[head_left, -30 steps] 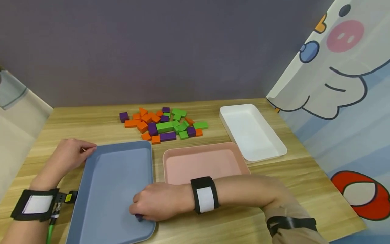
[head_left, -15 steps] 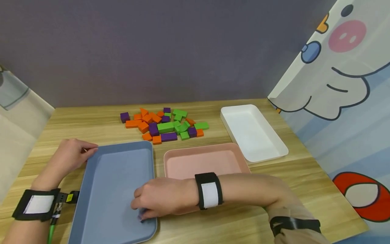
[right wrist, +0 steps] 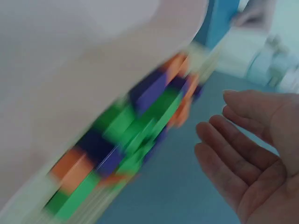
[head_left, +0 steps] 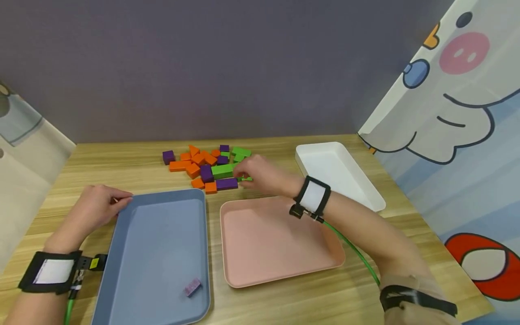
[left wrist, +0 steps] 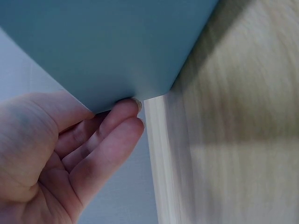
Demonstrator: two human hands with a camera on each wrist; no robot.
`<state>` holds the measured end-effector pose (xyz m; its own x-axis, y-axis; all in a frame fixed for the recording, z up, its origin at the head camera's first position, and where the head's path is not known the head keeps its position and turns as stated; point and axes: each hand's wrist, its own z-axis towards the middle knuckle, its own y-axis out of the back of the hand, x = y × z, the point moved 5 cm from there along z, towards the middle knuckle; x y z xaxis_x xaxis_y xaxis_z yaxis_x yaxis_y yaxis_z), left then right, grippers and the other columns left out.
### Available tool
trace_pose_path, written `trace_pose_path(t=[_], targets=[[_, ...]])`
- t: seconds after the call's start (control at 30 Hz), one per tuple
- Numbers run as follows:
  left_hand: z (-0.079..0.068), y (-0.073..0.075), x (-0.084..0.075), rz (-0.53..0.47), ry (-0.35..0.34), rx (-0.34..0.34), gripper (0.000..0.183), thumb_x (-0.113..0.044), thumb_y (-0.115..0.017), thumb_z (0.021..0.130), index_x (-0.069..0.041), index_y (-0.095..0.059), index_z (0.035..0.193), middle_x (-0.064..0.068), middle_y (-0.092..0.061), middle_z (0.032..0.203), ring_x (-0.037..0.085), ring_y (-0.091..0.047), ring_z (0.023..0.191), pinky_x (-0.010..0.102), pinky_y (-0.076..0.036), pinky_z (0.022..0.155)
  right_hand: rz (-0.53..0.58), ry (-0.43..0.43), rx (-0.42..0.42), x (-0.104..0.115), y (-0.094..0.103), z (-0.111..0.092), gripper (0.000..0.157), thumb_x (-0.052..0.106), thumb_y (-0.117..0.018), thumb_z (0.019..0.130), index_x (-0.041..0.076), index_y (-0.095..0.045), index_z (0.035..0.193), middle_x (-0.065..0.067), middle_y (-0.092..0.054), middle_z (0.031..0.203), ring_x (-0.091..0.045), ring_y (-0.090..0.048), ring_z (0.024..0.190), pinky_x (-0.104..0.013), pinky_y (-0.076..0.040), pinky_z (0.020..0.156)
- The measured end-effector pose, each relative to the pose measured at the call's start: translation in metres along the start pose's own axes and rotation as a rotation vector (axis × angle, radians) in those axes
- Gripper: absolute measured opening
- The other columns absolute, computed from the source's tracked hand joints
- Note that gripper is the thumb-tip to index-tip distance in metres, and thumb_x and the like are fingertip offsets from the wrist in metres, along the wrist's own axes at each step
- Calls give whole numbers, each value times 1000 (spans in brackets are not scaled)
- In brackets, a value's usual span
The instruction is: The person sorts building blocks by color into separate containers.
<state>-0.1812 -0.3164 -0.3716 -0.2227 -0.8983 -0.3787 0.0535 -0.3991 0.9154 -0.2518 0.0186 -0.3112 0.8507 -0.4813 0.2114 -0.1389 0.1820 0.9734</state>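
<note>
My left hand (head_left: 97,205) pinches the far left corner of the blue tray (head_left: 162,243), thumb and fingers on either side of its edge in the left wrist view. A single purple block (head_left: 192,287) lies inside that tray, near its right side. My right hand (head_left: 268,176) is at the right side of a pile of loose blocks, overlapping some green ones in the head view. The right wrist view shows its fingers relaxed with nothing held. Around it lie a long green block (head_left: 223,171), a long purple block (head_left: 226,183) and an orange block (head_left: 180,166).
A pink tray (head_left: 280,243) stands right of the blue one, under my right forearm. Behind that forearm is a white tray (head_left: 341,171). A dark grey panel (head_left: 219,72) rises along the table's back edge, and a cartoon-printed cloth (head_left: 455,117) hangs at the right.
My right hand let go of the purple block in the blue tray, then moved away and up to the right end of the block pile. The left hand has stayed at the tray's corner.
</note>
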Motion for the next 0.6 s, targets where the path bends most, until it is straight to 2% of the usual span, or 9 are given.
trace_pose_path(t=[0.13, 0.23, 0.43, 0.6], targets=[[-1, 1, 0, 7, -17, -12, 23, -13, -66, 88, 5, -73, 101, 11, -70, 75, 10, -42, 49, 25, -34, 44, -2, -85, 7, -40, -2, -6, 16, 8, -69, 83, 4, -70, 99, -9, -71, 96, -20, -66, 86, -31, -52, 79], [-2, 1, 0, 6, -26, -18, 22, -12, -66, 87, 5, -73, 100, 12, -71, 75, 9, -42, 49, 24, -34, 44, -1, -140, 43, -57, -7, -11, 18, 12, -71, 83, 4, -70, 99, -9, -71, 97, -20, -66, 89, -33, -52, 81], [-1, 2, -1, 5, -43, -36, 21, -11, -67, 86, 5, -73, 99, 10, -70, 73, 8, -41, 49, 24, -34, 44, 10, -205, 70, -71, -15, -14, 22, 15, -73, 82, 7, -72, 103, -7, -72, 101, -17, -65, 92, -33, -52, 84], [0, 2, 0, 0, -23, -23, 22, -11, -66, 87, 5, -73, 100, 11, -70, 74, 10, -42, 50, 24, -34, 44, 5, -230, 106, -74, -21, -13, 28, 16, -74, 81, 8, -71, 108, -7, -72, 105, -19, -66, 96, -33, -53, 85]])
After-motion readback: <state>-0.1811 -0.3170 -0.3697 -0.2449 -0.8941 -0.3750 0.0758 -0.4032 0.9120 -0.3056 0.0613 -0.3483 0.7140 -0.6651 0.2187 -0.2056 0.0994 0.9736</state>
